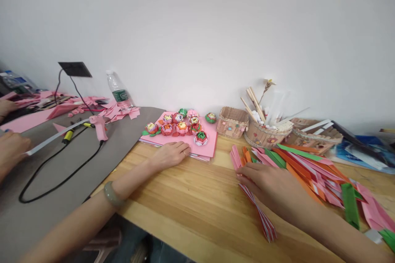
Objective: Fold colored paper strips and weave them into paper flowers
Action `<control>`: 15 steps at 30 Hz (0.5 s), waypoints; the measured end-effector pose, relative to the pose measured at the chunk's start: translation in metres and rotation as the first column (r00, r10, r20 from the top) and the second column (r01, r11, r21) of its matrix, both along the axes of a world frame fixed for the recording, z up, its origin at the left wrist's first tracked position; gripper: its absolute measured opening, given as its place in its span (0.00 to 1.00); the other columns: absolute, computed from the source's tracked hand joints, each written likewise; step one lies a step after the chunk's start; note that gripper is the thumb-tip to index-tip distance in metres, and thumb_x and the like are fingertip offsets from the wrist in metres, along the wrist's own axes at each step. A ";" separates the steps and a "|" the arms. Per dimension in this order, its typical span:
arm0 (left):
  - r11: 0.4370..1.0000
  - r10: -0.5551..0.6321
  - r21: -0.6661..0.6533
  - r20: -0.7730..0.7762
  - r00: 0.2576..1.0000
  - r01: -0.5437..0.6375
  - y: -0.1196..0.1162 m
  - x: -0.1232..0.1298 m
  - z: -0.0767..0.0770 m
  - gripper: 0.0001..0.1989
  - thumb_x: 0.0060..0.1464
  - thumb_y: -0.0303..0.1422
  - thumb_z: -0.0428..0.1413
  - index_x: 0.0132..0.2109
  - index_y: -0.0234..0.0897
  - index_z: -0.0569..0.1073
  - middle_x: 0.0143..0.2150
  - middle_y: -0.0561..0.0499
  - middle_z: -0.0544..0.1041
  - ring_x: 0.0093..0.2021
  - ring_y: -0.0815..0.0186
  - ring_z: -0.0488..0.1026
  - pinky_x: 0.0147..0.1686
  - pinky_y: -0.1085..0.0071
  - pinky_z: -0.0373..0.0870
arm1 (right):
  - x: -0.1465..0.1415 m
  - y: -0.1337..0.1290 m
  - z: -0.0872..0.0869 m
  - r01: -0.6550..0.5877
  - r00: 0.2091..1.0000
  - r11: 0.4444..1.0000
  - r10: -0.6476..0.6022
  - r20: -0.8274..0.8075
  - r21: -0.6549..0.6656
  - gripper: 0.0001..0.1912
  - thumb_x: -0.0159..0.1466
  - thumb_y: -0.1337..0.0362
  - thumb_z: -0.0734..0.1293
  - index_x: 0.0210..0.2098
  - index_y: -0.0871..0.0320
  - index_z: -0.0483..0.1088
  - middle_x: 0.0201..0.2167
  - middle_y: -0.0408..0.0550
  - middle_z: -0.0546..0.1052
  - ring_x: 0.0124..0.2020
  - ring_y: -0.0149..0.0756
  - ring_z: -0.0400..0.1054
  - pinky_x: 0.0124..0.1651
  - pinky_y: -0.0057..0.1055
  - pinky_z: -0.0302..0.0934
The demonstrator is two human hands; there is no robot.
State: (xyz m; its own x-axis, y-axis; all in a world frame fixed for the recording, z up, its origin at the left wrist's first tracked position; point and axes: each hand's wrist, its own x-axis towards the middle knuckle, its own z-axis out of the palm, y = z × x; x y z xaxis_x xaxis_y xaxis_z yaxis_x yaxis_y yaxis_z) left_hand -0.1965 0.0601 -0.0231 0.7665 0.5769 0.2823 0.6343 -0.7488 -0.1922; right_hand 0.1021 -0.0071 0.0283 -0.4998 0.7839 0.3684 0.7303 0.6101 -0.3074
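Note:
My left hand (173,155) lies palm down by the front edge of a pink sheet (207,148), fingers stretched and nothing held. Paper flowers (182,128) with layered pink, red, green and yellow petals cluster on and beside that sheet. Over on the right, my right hand (274,185) reaches across the wooden table, its fingers extended over the ends of pink folded paper strips (235,157); its thumb is mostly hidden. Below this hand lies a pink-and-white pleated paper bundle (259,213), narrow in the middle and fanned at the near end. Loose folded strips (317,172) spread beyond it.
Woven baskets (233,122) stand along the wall, one holding sticks. On the grey mat (123,144) rest a pink glue gun (99,127) with its black cord and a water bottle (119,92) behind. Another person's hand (14,150) holds a white strip (55,135) at far left.

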 end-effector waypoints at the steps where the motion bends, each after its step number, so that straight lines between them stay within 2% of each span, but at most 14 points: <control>1: 1.000 -0.004 0.003 -0.005 1.000 0.004 0.001 0.000 -0.001 0.11 0.59 0.26 0.41 0.41 0.32 0.68 0.39 0.43 0.73 0.40 0.65 0.70 0.38 0.70 0.68 | -0.008 0.007 -0.003 -0.006 0.999 0.992 0.001 -0.037 -0.125 0.13 0.61 0.61 0.61 0.23 0.56 0.71 0.22 0.44 0.74 0.24 0.32 0.69 0.25 0.26 0.59; 3: 1.000 -0.006 0.012 -0.009 1.000 0.006 0.002 -0.002 -0.002 0.11 0.59 0.24 0.41 0.40 0.31 0.68 0.39 0.43 0.73 0.40 0.66 0.70 0.36 0.72 0.67 | -0.022 0.023 -0.013 -0.016 0.993 0.935 -0.025 -0.113 -0.354 0.13 0.62 0.62 0.61 0.24 0.58 0.71 0.23 0.44 0.74 0.24 0.31 0.68 0.27 0.27 0.60; 4: 1.000 -0.005 0.018 -0.010 1.000 0.006 0.002 -0.003 -0.003 0.11 0.59 0.24 0.40 0.39 0.31 0.68 0.39 0.43 0.73 0.39 0.66 0.70 0.35 0.73 0.67 | -0.028 0.032 -0.019 -0.022 0.987 0.887 -0.053 -0.151 -0.461 0.11 0.62 0.62 0.61 0.27 0.59 0.71 0.25 0.44 0.74 0.26 0.30 0.68 0.29 0.28 0.61; 6: 0.999 0.002 0.032 -0.005 1.000 -0.002 0.003 -0.004 -0.002 0.12 0.59 0.24 0.40 0.39 0.31 0.67 0.39 0.43 0.73 0.39 0.66 0.70 0.34 0.73 0.67 | -0.039 0.050 -0.030 -0.038 0.968 0.754 -0.136 -0.213 -0.655 0.11 0.63 0.61 0.61 0.39 0.62 0.68 0.34 0.45 0.73 0.30 0.30 0.68 0.33 0.32 0.65; 8: 0.999 0.018 0.051 0.011 1.000 -0.019 0.004 -0.006 -0.003 0.12 0.59 0.24 0.39 0.40 0.31 0.67 0.39 0.42 0.73 0.39 0.65 0.70 0.33 0.72 0.67 | -0.050 0.064 -0.038 -0.070 0.930 0.611 -0.247 -0.274 -0.788 0.14 0.63 0.61 0.61 0.46 0.61 0.65 0.41 0.48 0.71 0.36 0.33 0.69 0.36 0.35 0.65; 10: 0.997 0.035 0.069 0.035 0.999 -0.038 0.007 -0.008 -0.004 0.13 0.59 0.24 0.38 0.42 0.30 0.67 0.40 0.41 0.73 0.41 0.64 0.70 0.34 0.71 0.68 | -0.060 0.073 -0.041 -0.140 0.872 0.499 -0.347 -0.346 -0.855 0.15 0.63 0.61 0.61 0.48 0.60 0.64 0.44 0.50 0.70 0.39 0.35 0.68 0.39 0.38 0.65; 11: 0.996 0.039 0.076 0.046 0.998 -0.042 0.009 -0.009 -0.004 0.13 0.60 0.25 0.38 0.42 0.30 0.67 0.41 0.41 0.73 0.42 0.63 0.70 0.34 0.71 0.68 | -0.066 0.075 -0.040 -0.184 0.835 0.461 -0.392 -0.385 -0.868 0.15 0.63 0.61 0.61 0.48 0.60 0.64 0.45 0.50 0.70 0.40 0.36 0.68 0.40 0.39 0.65; 13: 0.996 0.032 0.081 0.062 0.998 -0.037 0.012 -0.011 -0.006 0.13 0.60 0.26 0.39 0.43 0.30 0.67 0.42 0.42 0.73 0.42 0.64 0.71 0.34 0.72 0.68 | -0.075 0.075 -0.036 -0.270 0.753 0.417 -0.470 -0.460 -0.868 0.16 0.63 0.61 0.61 0.49 0.60 0.63 0.46 0.50 0.69 0.41 0.37 0.67 0.41 0.40 0.64; 15: 0.997 0.018 0.076 0.074 0.997 -0.023 0.013 -0.014 -0.007 0.13 0.60 0.28 0.40 0.44 0.32 0.68 0.43 0.43 0.73 0.42 0.64 0.71 0.35 0.72 0.69 | -0.084 0.074 -0.031 -0.344 0.670 0.398 -0.531 -0.519 -0.850 0.16 0.63 0.61 0.61 0.49 0.60 0.63 0.47 0.50 0.69 0.42 0.37 0.67 0.41 0.40 0.64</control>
State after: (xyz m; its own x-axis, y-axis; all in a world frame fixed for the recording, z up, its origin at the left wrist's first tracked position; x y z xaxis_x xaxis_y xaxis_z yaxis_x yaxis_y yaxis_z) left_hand -0.2100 0.0728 -0.0298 0.7306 0.5664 0.3812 0.6637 -0.7203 -0.2017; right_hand 0.0180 0.0667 -0.0026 -0.3619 0.8530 -0.3762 0.0770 -0.3748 -0.9239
